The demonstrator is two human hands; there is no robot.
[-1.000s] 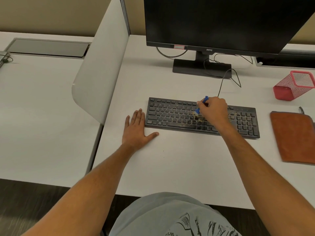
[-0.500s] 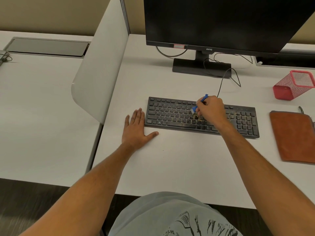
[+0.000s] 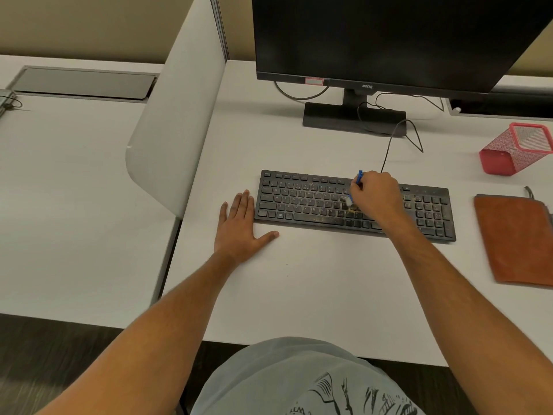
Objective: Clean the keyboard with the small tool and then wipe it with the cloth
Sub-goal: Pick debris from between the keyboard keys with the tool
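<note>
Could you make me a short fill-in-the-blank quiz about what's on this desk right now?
1. The right hand holds a small ____ tool over the keyboard.
2. The left hand lies ____ on the desk.
3. The brown cloth lies to the ____ of the keyboard.

Missing words: blue; flat; right

Keyboard [image 3: 314, 202] on table [image 3: 314, 289], monitor [image 3: 389, 40] behind it; cloth [image 3: 514, 238] right of keyboard, mesh holder [image 3: 514, 151] behind cloth.

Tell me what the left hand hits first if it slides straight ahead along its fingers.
Probably nothing soon: the left hand points past the keyboard's left end, over bare desk. It might graze that edge.
</note>
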